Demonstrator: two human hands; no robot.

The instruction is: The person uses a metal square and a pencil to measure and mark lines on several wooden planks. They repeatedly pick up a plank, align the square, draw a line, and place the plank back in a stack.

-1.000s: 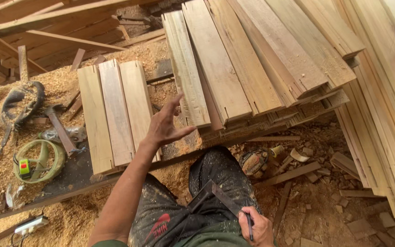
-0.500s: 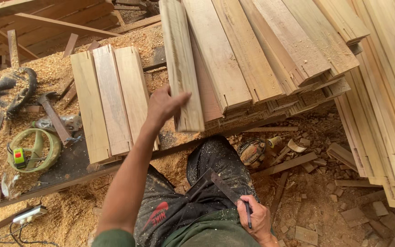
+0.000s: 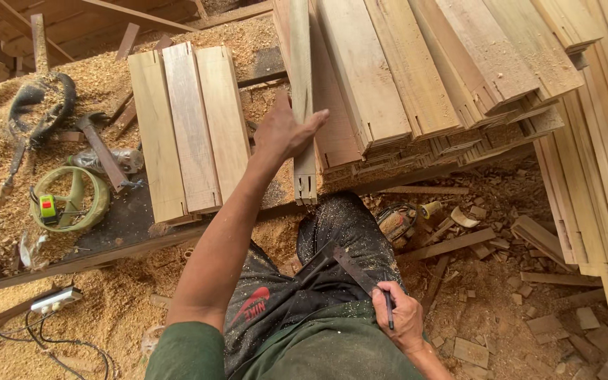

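Left hand point(image 3: 286, 134) wraps 1 plank point(image 3: 302, 105), tipped on edge at the left side of the plank stack point(image 3: 416, 77). Plank looks stiff, dry, moderately heavy; best gripped mid-length on its narrow edges. Right hand point(image 3: 397, 317) pinches a pencil point(image 3: 388, 309) and a metal square point(image 3: 350, 267) by the lap.

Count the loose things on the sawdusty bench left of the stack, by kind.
Pale flat wooden boards lying side by side: 3
Metal claw hammer: 1
Green coiled strap with a small green device: 1
Total: 5
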